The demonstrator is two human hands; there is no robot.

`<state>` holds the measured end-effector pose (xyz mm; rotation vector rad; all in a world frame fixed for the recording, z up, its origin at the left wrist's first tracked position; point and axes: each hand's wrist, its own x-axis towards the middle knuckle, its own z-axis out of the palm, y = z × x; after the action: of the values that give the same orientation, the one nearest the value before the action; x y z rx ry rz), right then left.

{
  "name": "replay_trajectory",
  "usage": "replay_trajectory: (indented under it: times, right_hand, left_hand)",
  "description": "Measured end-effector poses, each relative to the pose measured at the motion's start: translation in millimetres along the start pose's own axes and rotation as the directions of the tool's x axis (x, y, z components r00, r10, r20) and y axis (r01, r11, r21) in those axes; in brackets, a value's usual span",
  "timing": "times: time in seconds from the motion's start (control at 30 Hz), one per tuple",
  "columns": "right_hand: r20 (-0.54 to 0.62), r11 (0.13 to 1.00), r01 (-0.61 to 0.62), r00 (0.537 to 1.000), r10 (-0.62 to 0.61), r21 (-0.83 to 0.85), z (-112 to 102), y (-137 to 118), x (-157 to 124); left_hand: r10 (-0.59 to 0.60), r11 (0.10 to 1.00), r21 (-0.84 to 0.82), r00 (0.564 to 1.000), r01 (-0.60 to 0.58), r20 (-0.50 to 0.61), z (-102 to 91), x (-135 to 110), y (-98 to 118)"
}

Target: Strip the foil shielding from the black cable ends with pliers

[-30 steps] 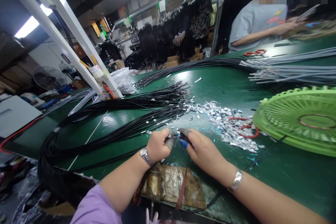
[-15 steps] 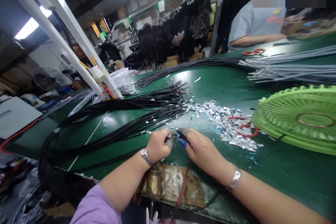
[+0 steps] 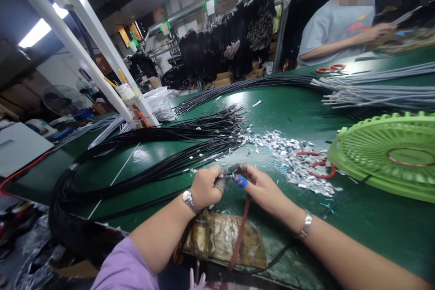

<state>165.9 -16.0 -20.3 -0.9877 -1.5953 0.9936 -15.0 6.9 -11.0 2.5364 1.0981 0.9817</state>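
Note:
My left hand (image 3: pixel 207 186), with grey wraps on its fingers and a watch at the wrist, is closed on a thin black cable (image 3: pixel 152 204) that runs off to the left. Fingertip to fingertip with it, my right hand (image 3: pixel 260 188) pinches at the cable's end, where a small blue bit shows. Blue tape covers the right thumb, and grey wraps cover other fingers. The exact grip is mostly hidden by the fingers. Under the right hand, a dark red strap (image 3: pixel 240 233) crosses a worn, tape-covered board (image 3: pixel 220 235) at the table edge.
Behind the hands lie bundles of black cables (image 3: pixel 176 158). Silver and blue scraps (image 3: pixel 292 163) surround red-handled scissors (image 3: pixel 321 172) beside a green fan (image 3: pixel 384 154). Grey cables (image 3: pixel 380 93) lie farther back, near a co-worker (image 3: pixel 333 31). A white post (image 3: pixel 98 50) rises at left.
My right hand has turned slightly, showing more of the blue-taped thumb, and its fingers meet the left fingertips more closely. The strap's upper end has shifted right. The co-worker's hand has risen.

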Motion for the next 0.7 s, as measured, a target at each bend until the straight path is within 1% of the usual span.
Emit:
replay_trajectory:
  times: [0.07, 0.13, 0.27, 0.3, 0.37, 0.4, 0.47, 0.57, 0.63, 0.7]
  right_hand:
    - [0.020, 0.998, -0.017, 1.000, 0.016, 0.055, 2.7, -1.7, -0.8]
    - [0.006, 0.999, -0.003, 1.000, 0.003, 0.045, 3.7, -2.6, -2.8]
    - [-0.061, 0.993, 0.063, 0.996, -0.070, -0.103, 1.5, -1.9, -6.2]
    - [-0.065, 0.991, 0.071, 0.995, -0.079, -0.117, 0.9, -1.8, -6.5]
    - [-0.044, 0.994, 0.068, 0.996, -0.072, -0.084, 0.2, -2.6, -6.3]
    - [-0.020, 0.997, 0.058, 0.998, -0.059, -0.051, 0.1, -3.4, -5.8]
    - [0.021, 0.999, 0.033, 0.999, -0.034, 0.021, 0.5, -4.9, -4.6]
    - [0.031, 0.997, 0.012, 0.999, -0.014, 0.081, 1.5, -5.0, -3.2]
    - [0.017, 0.999, 0.014, 1.000, -0.015, 0.048, 1.8, -2.9, -3.4]
    - [-0.006, 0.996, 0.044, 0.999, -0.044, -0.076, 1.5, 0.0, -4.3]
  left_hand:
    - [0.067, 0.996, 0.062, 0.998, -0.067, 0.008, 1.7, -1.5, -2.9]
    - [0.098, 0.993, 0.062, 0.994, -0.100, 0.038, 1.6, -1.9, -4.0]
    - [0.111, 0.992, -0.069, 0.988, -0.104, 0.111, -2.2, -0.5, -1.8]
    - [0.109, 0.989, -0.109, 0.987, -0.096, 0.119, -3.2, -0.1, -1.1]
    - [0.099, 0.984, -0.156, 0.988, -0.081, 0.115, -4.3, 0.5, -0.4]
    - [0.097, 0.985, -0.154, 0.990, -0.080, 0.105, -4.3, 0.7, -0.5]
    - [0.111, 0.989, -0.103, 0.991, -0.103, 0.077, -3.5, 0.6, -1.6]
    - [0.201, 0.979, 0.015, 0.979, -0.201, 0.019, -0.9, 0.1, -3.6]
    - [0.267, 0.961, 0.074, 0.964, -0.266, -0.013, 0.9, -0.2, -4.2]
    - [0.293, 0.952, 0.098, 0.956, -0.290, -0.012, 2.2, -0.6, -4.3]
